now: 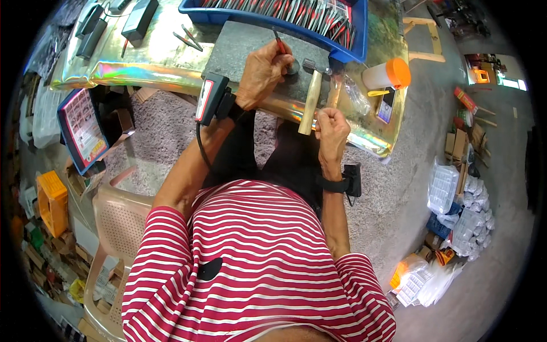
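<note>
My left hand (265, 71) is closed around a slim red-and-black tool (279, 41), its dark end pointing up and away; its exact kind does not show. Beneath that hand lies a flat grey slab (236, 50) on the table, with a small round dark piece (293, 68) by my fingertips. A hammer (311, 102) rests with its metal head on the slab and its wooden handle reaching over the near table edge. Beside the handle's end, my right hand (333, 132) has thumb and fingers pinched together. Whatever they may hold is too small to make out.
A blue bin (352, 52) full of similar red-and-black tools stands at the table's far side. Right of the slab are clear plastic wrapping (357, 96) and an orange-lidded jar (376, 77). Loose dark pieces (188, 39) lie left. A plastic chair (117, 219) is behind my left arm.
</note>
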The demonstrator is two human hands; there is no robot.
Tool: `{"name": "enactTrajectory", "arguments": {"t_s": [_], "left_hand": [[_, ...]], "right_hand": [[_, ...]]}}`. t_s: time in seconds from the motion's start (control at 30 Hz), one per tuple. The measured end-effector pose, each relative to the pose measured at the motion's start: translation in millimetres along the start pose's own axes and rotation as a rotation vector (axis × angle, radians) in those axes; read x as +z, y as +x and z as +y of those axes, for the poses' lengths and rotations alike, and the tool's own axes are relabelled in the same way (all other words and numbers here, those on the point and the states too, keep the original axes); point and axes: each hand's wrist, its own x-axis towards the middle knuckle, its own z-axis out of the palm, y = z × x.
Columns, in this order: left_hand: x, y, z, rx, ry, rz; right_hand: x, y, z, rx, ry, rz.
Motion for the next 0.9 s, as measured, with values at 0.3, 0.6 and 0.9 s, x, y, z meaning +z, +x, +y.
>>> {"name": "enactTrajectory", "arguments": {"t_s": [0.3,0.6,0.9], "left_hand": [[-2,0,1,-0.038,0.110,-0.101],[-4,6,0,0.495,0.501,-0.184],[-2,7,3,0.474,0.553,-0.240]], "right_hand": [[1,2,4,-0.088,-0.051,-0.071],[18,-2,-12,0.279,0.390,-0.275],[0,-4,-41,0.157,0.139,-0.181]]}}
